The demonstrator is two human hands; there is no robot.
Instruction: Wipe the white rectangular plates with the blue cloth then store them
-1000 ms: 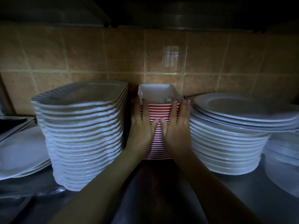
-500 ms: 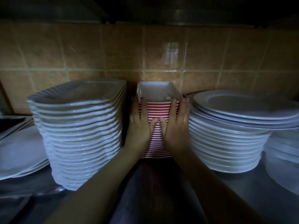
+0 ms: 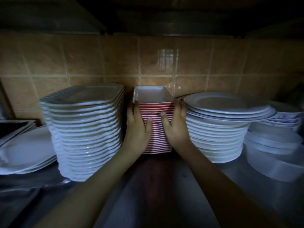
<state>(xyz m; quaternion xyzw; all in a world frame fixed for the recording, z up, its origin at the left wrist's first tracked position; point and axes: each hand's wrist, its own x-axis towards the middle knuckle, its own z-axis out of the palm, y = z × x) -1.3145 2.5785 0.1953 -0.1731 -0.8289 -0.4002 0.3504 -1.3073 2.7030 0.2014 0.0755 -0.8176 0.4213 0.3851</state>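
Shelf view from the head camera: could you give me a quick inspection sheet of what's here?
Surface: dark metal shelf, dimly lit.
Job's things: stack of rectangular plates, white inside with red-striped edges, standing upright between two taller piles. Blue cloth: nothing seen.
Clutter: tall stack of square white plates on the left; stack of round white plates on the right; flat white plates at far left; white bowls at far right.
Grips: left hand and right hand press the sides of the striped stack, thumbs on its front.
Cables: nothing seen.
Surroundings: tan tiled wall behind; dark shelf underside above.
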